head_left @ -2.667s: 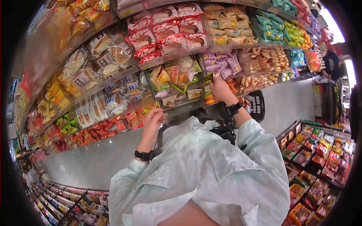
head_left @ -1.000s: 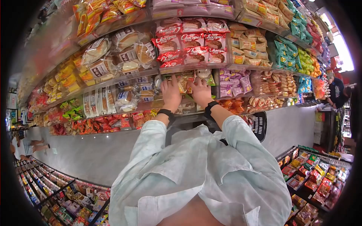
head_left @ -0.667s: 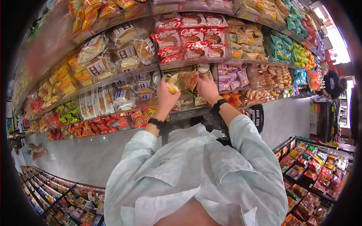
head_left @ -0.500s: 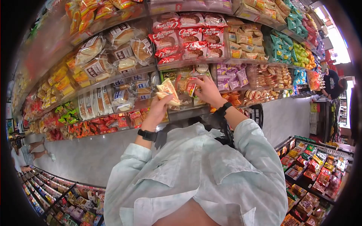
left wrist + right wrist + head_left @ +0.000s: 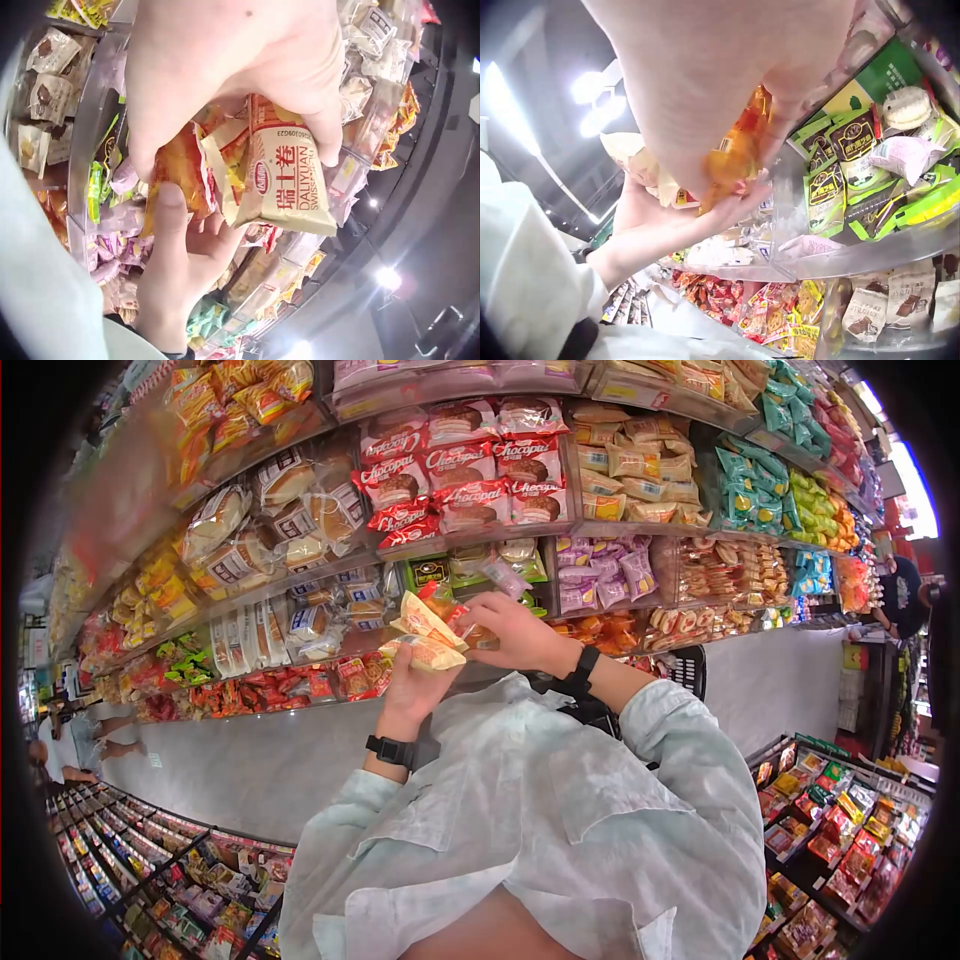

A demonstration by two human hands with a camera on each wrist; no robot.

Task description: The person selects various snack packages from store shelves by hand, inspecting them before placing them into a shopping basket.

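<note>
My left hand (image 5: 415, 657) is raised in front of the snack shelf and grips cream-coloured Swiss roll packets (image 5: 424, 636). The left wrist view shows its fingers curled round one such packet (image 5: 289, 180). My right hand (image 5: 487, 626) pinches an orange packet (image 5: 447, 607) and holds it against the cream ones. That orange packet (image 5: 178, 169) lies between both hands, with the right thumb (image 5: 169, 217) on it. In the right wrist view the orange packet (image 5: 737, 152) hangs from my right fingers above the left palm (image 5: 656, 225).
Long shelves of packaged snacks curve across the view, with red Chocopie packs (image 5: 455, 460) above and green-trimmed packs (image 5: 855, 165) behind a clear shelf lip. A black basket (image 5: 690, 665) hangs at my right elbow. Another person (image 5: 905, 595) stands far right. Low displays (image 5: 840, 830) flank the grey aisle.
Both hands reached into the middle shelf, then drew back. The left hand came away with cream packets, the right with an orange packet, and the two have come together.
</note>
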